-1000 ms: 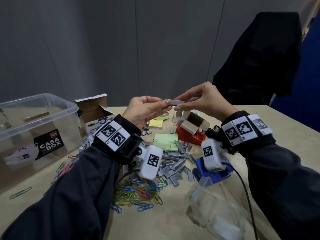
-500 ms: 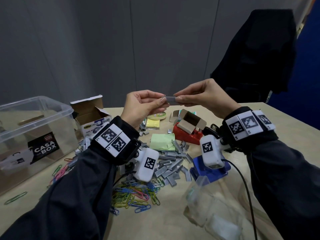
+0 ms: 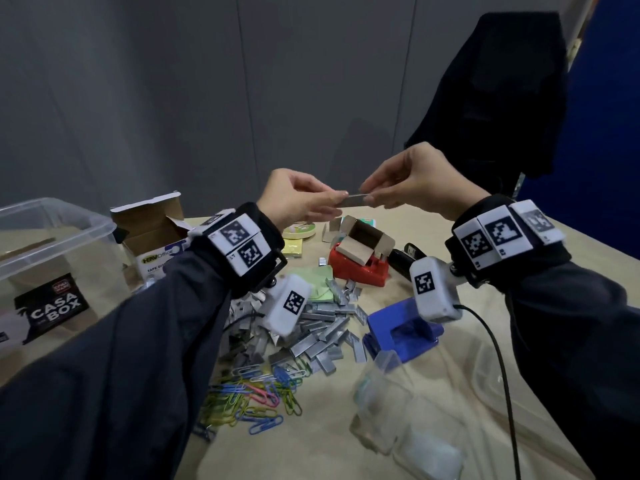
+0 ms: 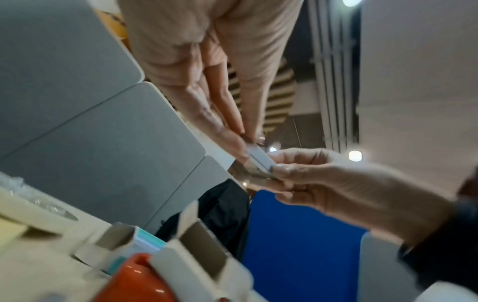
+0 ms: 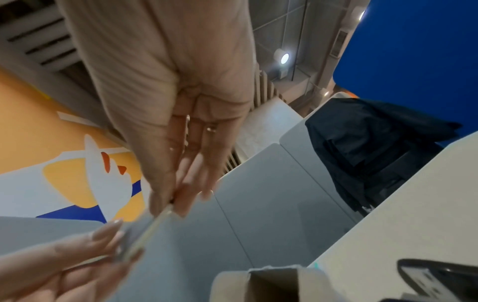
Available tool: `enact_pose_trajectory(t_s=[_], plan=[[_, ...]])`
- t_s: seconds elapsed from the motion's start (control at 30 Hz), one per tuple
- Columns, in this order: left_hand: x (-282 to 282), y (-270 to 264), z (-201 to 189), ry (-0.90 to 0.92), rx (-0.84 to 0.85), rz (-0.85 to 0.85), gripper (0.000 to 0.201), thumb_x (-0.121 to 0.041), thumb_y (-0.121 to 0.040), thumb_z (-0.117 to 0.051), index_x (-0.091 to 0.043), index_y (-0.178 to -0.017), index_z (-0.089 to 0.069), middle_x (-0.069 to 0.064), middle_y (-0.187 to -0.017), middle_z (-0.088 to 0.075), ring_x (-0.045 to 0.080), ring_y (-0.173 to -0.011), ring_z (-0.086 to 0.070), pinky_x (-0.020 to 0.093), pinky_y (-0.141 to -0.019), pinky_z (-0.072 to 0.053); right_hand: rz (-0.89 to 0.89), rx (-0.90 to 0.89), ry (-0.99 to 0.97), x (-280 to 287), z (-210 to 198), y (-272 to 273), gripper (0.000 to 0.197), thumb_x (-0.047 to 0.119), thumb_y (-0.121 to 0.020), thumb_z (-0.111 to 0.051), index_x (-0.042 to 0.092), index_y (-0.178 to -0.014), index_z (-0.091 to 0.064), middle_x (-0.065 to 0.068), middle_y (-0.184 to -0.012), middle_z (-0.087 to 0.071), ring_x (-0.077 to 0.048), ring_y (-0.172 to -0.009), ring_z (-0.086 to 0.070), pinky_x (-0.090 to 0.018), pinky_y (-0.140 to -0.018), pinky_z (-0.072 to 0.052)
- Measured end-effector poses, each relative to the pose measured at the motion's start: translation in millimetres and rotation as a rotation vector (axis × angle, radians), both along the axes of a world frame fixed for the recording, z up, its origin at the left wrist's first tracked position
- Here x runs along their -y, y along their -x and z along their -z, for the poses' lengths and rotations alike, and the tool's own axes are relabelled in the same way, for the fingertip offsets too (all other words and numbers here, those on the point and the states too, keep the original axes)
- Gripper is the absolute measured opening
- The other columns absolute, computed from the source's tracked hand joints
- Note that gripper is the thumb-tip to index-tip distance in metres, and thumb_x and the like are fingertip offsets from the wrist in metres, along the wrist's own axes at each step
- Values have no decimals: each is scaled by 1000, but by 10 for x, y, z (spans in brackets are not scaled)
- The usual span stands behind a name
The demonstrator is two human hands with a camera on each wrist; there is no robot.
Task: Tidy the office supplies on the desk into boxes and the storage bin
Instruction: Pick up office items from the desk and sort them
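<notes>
On the left of the beige desk (image 3: 433,375) stands the large clear plastic storage bin (image 3: 62,244) with a black label. Beside it is an open white cardboard box (image 3: 152,233). In the middle of the desk lies a red tape dispenser (image 3: 360,271) with a small open brown cardboard box (image 3: 367,242) on top, and a blue hole punch (image 3: 401,334) is near it. A heap of grey staple strips (image 3: 322,337) lies between them, and a pile of coloured paper clips (image 3: 249,396) is closer to the person.

Above all this, the left hand (image 3: 294,199) and the right hand (image 3: 415,181) are raised in the air. The 2 hands together pinch 1 thin grey staple strip (image 3: 353,201), each hand with thumb and curled fingertips on one end of it. The strip is held well above the desk, about over the small brown box.
</notes>
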State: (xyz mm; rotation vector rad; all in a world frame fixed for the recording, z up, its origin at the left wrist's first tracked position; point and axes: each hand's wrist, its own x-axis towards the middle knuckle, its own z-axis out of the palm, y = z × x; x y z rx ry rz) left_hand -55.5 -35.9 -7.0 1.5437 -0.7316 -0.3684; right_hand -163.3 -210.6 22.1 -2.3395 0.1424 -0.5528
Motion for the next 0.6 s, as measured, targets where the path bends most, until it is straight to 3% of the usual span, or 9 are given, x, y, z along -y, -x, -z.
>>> enact_pose_trajectory(t_s=[0.13,0.2,0.3,0.43,0.53,0.6], plan=[[215,-111,64,-497,271,64,53,-25,-68,-87,-5,-110,-61,12,-93,-70,20,-82,-70,29,-61,-59,92,-98,227,79,60,27,12,8,-73,-84,17,-78,-79,3,-67,-73,-5,-65,-68,-18,-65,-56],[333,-120,112,-608,357,46,44,-21,-73,-84,-3,-107,-64,12,-95,-69,20,-83,-68,33,-63,-61,140,-151,386,60,105,11,12,14,-71,-85,23,-74,-77,9,-66,-70,-5,-69,-67,-25,-67,-56],[485,-123,158,-649,387,21,30,-20,-80,-79,-1,-98,-66,10,-87,-66,19,-79,-65,37,-68,-61,195,-208,569,-18,167,-42,15,22,-71,-85,29,-67,-72,16,-61,-61,-6,-67,-60,-27,-60,-46],[607,-146,201,-658,380,-5,13,-12,-84,-73,-3,-81,-64,12,-79,-66,24,-73,-66,41,-69,-61,223,-212,753,-83,277,-146,14,16,-75,-74,27,-69,-70,10,-71,-63,-21,-80,-65,-26,-60,-39],[640,-203,278,-684,367,-32,26,-5,-86,-68,-9,-64,-54,14,-76,-65,26,-74,-66,44,-74,-60,237,-226,899,-117,348,-218,14,12,-78,-65,24,-77,-73,1,-80,-58,-28,-76,-59,-28,-58,-34],[635,-255,341,-648,293,-15,34,-2,-87,-64,-10,-59,-46,11,-68,-60,26,-71,-64,39,-70,-60,236,-254,989,-135,375,-241,18,9,-79,-63,24,-83,-74,-1,-80,-55,-27,-70,-50,-28,-58,-32]])
